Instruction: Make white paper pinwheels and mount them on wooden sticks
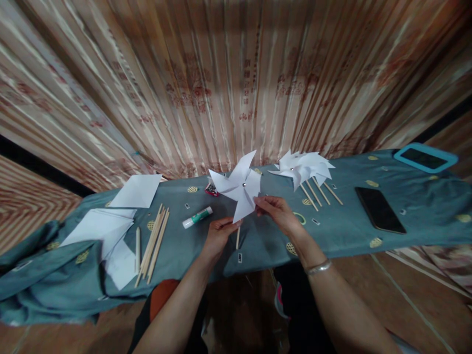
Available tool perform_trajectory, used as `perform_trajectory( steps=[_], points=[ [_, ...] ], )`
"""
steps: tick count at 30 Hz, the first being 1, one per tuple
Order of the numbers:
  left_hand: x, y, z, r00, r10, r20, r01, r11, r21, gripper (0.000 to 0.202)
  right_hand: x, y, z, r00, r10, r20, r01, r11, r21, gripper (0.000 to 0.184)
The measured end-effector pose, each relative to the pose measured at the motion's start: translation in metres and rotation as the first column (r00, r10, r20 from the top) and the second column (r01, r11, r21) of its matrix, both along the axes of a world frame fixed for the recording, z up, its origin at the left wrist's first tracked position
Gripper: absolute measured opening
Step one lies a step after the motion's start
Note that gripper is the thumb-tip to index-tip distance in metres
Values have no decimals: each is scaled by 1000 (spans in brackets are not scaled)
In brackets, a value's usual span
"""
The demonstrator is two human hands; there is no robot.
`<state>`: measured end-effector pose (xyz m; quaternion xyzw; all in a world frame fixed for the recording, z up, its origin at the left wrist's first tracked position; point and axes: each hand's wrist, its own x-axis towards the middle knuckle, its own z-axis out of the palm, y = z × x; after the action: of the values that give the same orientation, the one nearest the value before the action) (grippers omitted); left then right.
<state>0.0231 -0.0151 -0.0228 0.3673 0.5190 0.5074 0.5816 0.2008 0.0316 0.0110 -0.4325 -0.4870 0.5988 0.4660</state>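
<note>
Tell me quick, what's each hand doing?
Left hand: closed, holding the white pinwheel near its stick.
Right hand: closed, pinching the same white pinwheel.

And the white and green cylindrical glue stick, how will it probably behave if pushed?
The glue stick would probably roll, as its round body lies on its side. The grey-green patterned cloth beneath might slow it. Its straight tube looks stiff, so bending seems unlikely.

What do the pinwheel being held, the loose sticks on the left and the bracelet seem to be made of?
Pinwheel: most likely matte white paper, given its thin, sharp-edged, curled blades.
Sticks: probably bare wood or bamboo, pale tan without evident gloss; which one, I can't tell.
Bracelet: seemingly polished, silver-coloured metal, from its bright glints.
</note>
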Motion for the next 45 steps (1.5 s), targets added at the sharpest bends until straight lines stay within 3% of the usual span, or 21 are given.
perform_trajectory(
  steps=[3,6,8,13,18,35,45],
  points=[
    [-1,0,1,1000,-6,-1,6,1000,-8,37,13,5,0,981,-193,-20,193,981,14,39],
    [0,-1,3,999,-44,-6,44,999,-8,35,27,12,-2,896,-442,-44,444,893,69,33],
    [1,-3,4,996,-85,-11,85,996,-12,33,33,15,-4,866,-500,-36,500,857,124,33],
    [1,-5,4,989,-145,-39,145,989,8,32,34,15,-7,930,-366,-24,367,928,64,34],
    [0,-3,2,994,-100,-40,99,995,-26,34,29,13,-6,960,-265,-96,262,964,-40,32],
    [-1,1,2,998,62,22,-62,998,-15,31,-7,-1,-7,988,-42,-150,31,996,-80,28],
    [1,1,4,995,14,100,-13,1000,-7,32,-26,-8,-6,997,35,-74,-40,997,-67,31]
  ],
)
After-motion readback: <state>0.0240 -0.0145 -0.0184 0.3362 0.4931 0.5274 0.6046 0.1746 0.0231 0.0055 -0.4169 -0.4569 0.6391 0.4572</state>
